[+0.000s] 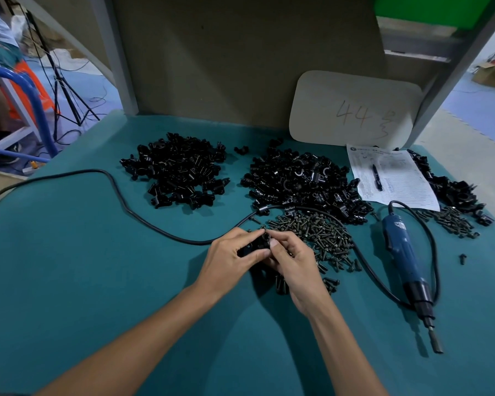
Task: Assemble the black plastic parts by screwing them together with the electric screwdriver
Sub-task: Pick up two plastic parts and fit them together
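One black plastic part (256, 244) gripped at table (69, 281) centre.
The left hand (229, 252) and right hand (295, 261) both pinch it with curled fingers. One electric screwdriver (403, 252) lies near the right edge. Three part piles (300, 181) and two screw heaps (317, 235) occupy the far half.

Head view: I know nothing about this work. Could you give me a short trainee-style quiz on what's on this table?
1. True or false: a hand holds the electric screwdriver.
2. What lies on the paper sheet? A) pen B) scissors C) tape
3. How many hands grip the black part?
Key: 1 false, it lies on the table. 2 A. 3 two, left hand and right hand.
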